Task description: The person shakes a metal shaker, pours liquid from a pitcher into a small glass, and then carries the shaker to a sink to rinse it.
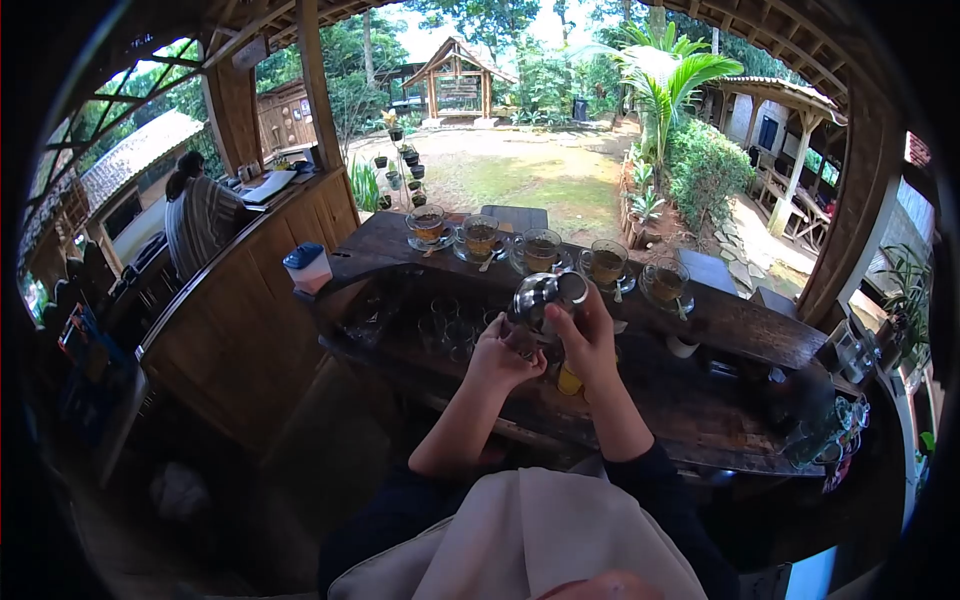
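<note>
A shiny, rounded metal vessel (536, 294) with a cylindrical end is held tilted above the dark wooden counter; its exact kind is not clear. My right hand (590, 335) wraps around the cylindrical end, thumb pressed along its near side. Against the vessel's lower left side, my left hand (505, 358) has its palm turned up and its fingers curled; part of its grip is hidden. Below my hands shows a yellow-orange drink (570, 380), mostly covered by my right wrist. Just beyond the vessel stands a glass cup of amber drink (541, 248) on a saucer.
Several more cups with saucers and spoons, such as one cup (606, 262), line the raised ledge. Clear glasses (447, 325) sit on the lower counter. A blue-lidded container (308, 268) stands left. Glassware (830, 430) crowds the right end. Another person (200, 215) is behind the left counter.
</note>
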Motion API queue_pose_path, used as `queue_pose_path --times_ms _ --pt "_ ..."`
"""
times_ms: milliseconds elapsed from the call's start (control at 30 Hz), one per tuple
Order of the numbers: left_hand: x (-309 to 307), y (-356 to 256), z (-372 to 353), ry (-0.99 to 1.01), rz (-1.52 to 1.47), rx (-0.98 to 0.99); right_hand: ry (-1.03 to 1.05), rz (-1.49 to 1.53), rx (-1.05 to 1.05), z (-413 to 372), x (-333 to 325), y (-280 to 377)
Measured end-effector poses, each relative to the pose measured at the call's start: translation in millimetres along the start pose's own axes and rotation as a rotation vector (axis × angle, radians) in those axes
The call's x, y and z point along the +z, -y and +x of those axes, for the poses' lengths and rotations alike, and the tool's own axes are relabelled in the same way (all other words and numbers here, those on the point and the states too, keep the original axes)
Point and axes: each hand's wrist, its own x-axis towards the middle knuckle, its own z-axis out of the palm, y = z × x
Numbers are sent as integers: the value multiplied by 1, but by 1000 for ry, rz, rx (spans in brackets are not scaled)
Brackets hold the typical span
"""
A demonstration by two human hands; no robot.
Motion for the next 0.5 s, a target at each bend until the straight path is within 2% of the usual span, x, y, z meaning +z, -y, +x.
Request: queue_pose_path --times_ms 33,67,100,133,167,200,233,267,333,367,400,433,467,500 --pt "-8 -6 4 94 -162 -158 19 -102 -205 -2 -2 13" --pt "21 -6 3 112 -160 -163 41 -206 -409 -5 -3 33" --pt "76 4 -15 69 -93 -154 132 -296 -615 -17 2 62" --pt "117 11 -28 27 -21 -147 301 -323 -830 -27 0 80" --pt "135 19 -39 181 26 -118 418 -446 -1069 -39 3 95" --pt "142 25 -43 337 73 -93 434 -452 -1310 -50 7 104" --pt "143 33 -30 745 295 232 487 -329 -1486 -54 9 96" --pt "141 43 -16 950 174 278 480 -346 -1481 -52 10 88" --pt "123 33 -42 443 109 3 304 -155 -1374 -48 11 72" --pt "118 30 -30 426 46 -65 291 -229 -1279 -32 5 66" --pt "93 19 -16 221 34 -147 317 -289 -996 -25 -4 58" --pt "70 20 -6 47 -53 -59 210 -287 -700 -18 -3 46" --pt "49 20 5 -119 -137 28 89 -304 -312 -13 -2 30" --pt "20 17 5 -110 -137 29 3 -146 -97 -11 -5 11"
